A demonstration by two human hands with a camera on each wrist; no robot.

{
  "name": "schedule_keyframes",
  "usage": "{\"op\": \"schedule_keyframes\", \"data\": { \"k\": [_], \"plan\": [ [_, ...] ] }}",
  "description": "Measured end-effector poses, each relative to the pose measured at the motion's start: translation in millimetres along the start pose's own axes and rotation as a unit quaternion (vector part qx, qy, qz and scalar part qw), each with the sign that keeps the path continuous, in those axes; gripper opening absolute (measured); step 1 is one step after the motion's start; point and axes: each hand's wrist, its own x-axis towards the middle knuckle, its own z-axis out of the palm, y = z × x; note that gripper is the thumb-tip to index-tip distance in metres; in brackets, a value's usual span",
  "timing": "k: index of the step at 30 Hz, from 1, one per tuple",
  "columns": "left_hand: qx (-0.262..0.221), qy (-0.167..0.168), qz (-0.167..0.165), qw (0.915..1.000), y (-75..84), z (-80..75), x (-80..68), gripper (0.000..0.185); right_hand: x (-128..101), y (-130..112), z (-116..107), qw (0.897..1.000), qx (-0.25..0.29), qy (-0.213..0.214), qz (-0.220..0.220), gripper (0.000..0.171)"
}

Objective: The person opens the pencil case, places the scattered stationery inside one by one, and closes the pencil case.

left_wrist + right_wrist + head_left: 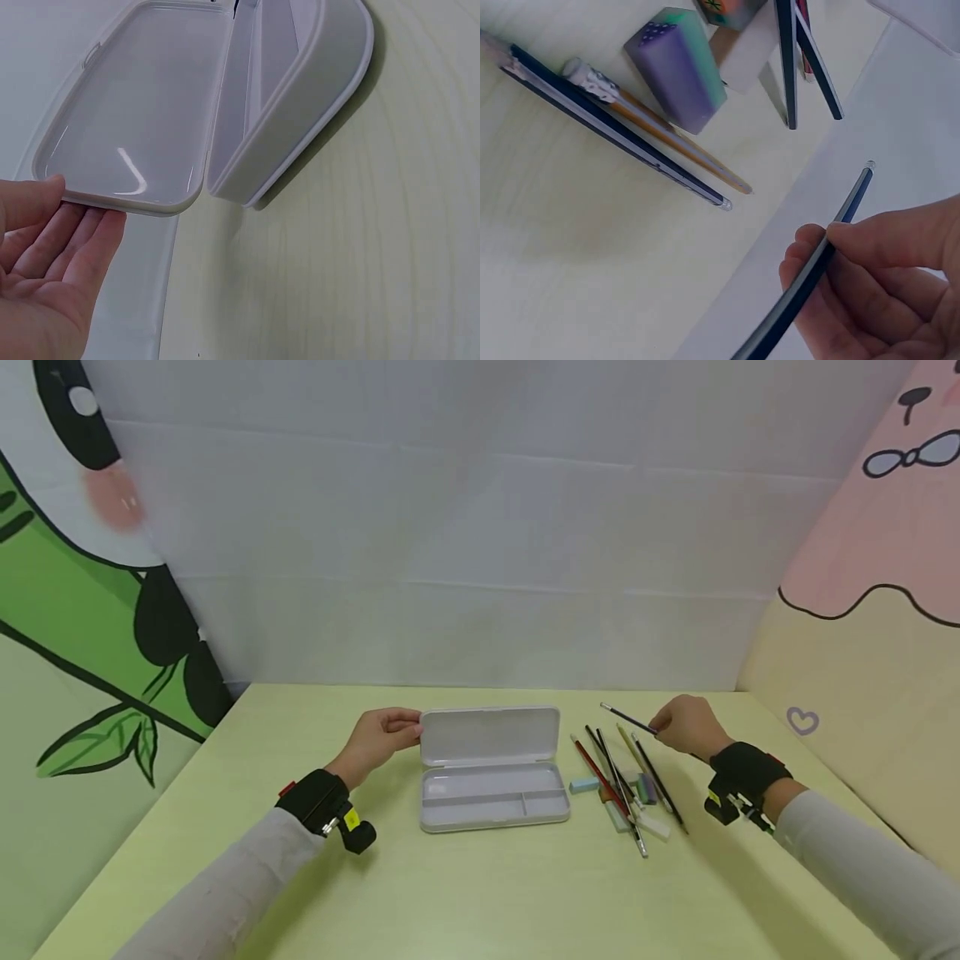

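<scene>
Left hand [378,737]: fingers straight, touching the left edge of the raised lid of the pencil case [491,768]; nothing gripped.
Right hand [686,725]: pinches a dark pencil [628,718] above the worktop [480,893], right of the case.
Case: open, tray empty, centre of the worktop.
Loose pile [626,781]: pencils and erasers just right of the case.
Technique: steady the lid so it stays back; lower the pencil lengthwise into a tray compartment.
Obscured: pencil's rear end inside the palm; eraser count unclear.
</scene>
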Motion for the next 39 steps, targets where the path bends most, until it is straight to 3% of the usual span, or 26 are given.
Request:
{"op": "schedule_keyframes", "data": {
  "k": [2,5,7,12,15,21,28,39],
  "plan": [
    [-0.001,-0.001,0.004,1.0000,0.7,0.2,0.5,0.037,16.7,48.9,14.6,0.998,0.023,0.024,-0.055,0.012],
    [-0.002,0.000,0.002,1.0000,1.4,0.5,1.1,0.037,32.2,79.5,22.1,0.994,0.037,0.038,-0.095,0.011],
    [-0.003,0.002,-0.003,1.0000,1.5,0.8,1.5,0.037,30.2,55.2,11.0,0.996,0.024,0.033,-0.080,0.011],
    [-0.003,0.005,-0.009,0.9999,1.3,1.7,3.0,0.036,9.9,-58.4,-36.0,0.999,-0.031,0.019,-0.034,0.013],
    [-0.003,0.006,-0.009,0.9999,1.2,2.1,4.0,0.036,9.6,-88.6,-49.3,0.998,-0.047,0.017,-0.036,0.013],
    [-0.001,0.006,-0.002,1.0000,1.0,2.1,2.6,0.037,18.4,-114.1,-60.4,0.998,-0.049,0.011,-0.036,0.015],
    [0.002,0.014,-0.019,0.9997,-0.2,3.3,4.1,0.036,27.2,-135.9,-66.4,0.998,-0.036,0.005,-0.041,0.017],
    [0.013,0.015,-0.018,0.9996,-0.5,3.0,6.5,0.037,35.2,-168.9,-54.7,0.999,0.011,-0.018,-0.041,0.018]
  ]
}}
